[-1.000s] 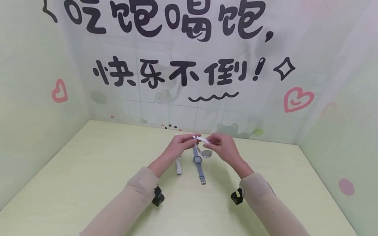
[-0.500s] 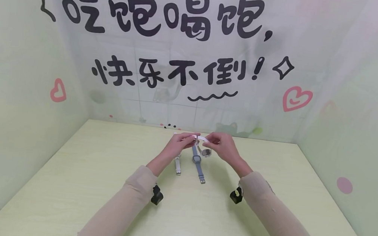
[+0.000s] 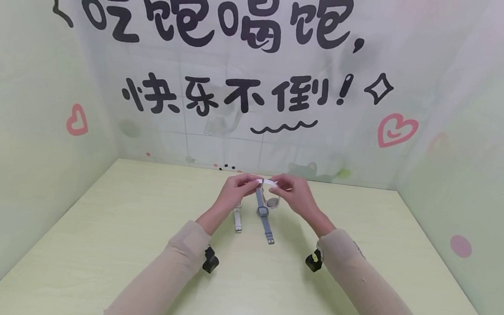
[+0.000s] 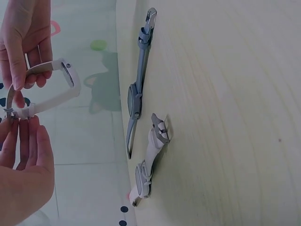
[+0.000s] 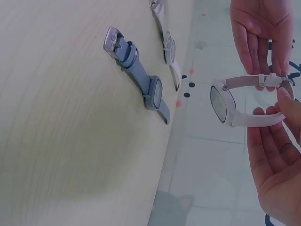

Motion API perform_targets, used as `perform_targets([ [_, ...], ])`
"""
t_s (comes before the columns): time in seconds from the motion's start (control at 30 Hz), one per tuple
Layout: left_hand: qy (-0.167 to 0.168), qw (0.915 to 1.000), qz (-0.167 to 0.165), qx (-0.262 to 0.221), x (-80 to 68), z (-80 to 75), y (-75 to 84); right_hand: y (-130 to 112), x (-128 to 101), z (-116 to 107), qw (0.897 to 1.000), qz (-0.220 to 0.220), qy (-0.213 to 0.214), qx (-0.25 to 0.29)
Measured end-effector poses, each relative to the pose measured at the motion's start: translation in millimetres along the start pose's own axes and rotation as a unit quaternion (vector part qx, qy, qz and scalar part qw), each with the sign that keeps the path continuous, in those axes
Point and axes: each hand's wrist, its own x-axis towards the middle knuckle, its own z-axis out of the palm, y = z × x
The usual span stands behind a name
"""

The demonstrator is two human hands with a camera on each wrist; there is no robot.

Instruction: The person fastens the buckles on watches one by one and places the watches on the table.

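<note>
Both hands hold a white wristwatch (image 5: 225, 104) up above the far part of the table, its strap bent round into a loop and its round face hanging below. My left hand (image 3: 234, 191) pinches the strap at the buckle end; the buckle (image 4: 13, 113) sits at the fingertips. My right hand (image 3: 297, 194) pinches the other strap half, whose tip reaches the buckle. Below them a blue-grey wristwatch (image 3: 263, 211) lies flat on the table. A second white wristwatch (image 3: 237, 220) lies to its left, partly hidden by my left hand in the head view.
The pale wood-grain table (image 3: 136, 247) ends at a printed back wall (image 3: 217, 147) close behind the hands. Printed side walls (image 3: 469, 196) close it in at left and right. A black wrist camera (image 3: 210, 261) sits under each sleeve.
My right hand has drawn slightly toward the left one, and the held watch's strap loop has become tighter. Its face has swung a little to the left. The watches on the table stay put.
</note>
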Motion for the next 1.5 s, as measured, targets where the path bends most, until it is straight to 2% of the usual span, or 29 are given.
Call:
perform_targets([
  [0.3,0.025,0.9995,-0.019,-0.002,-2.5,-1.7,2.5,-8,3,10,1.0,-0.016,-0.015,0.018],
  [0.53,0.03,0.9982,-0.048,-0.02,-3.4,1.2,7.2,-10,3,13,1.0,-0.026,-0.002,-0.018],
  [0.77,0.019,0.9962,-0.084,-0.013,1.8,0.4,9.9,-11,4,12,0.996,-0.055,0.007,-0.075],
  [1.0,0.021,0.9935,-0.109,-0.026,1.2,-0.8,11.3,-13,2,12,0.995,-0.058,0.008,-0.08],
  [1.3,0.023,0.9926,-0.108,-0.049,2.2,-1.5,17.6,-13,3,13,0.994,-0.083,0.037,-0.065],
  [1.5,0.025,0.9923,-0.112,-0.046,3.0,-4.9,18.4,-13,4,17,0.989,-0.124,0.042,-0.065],
])
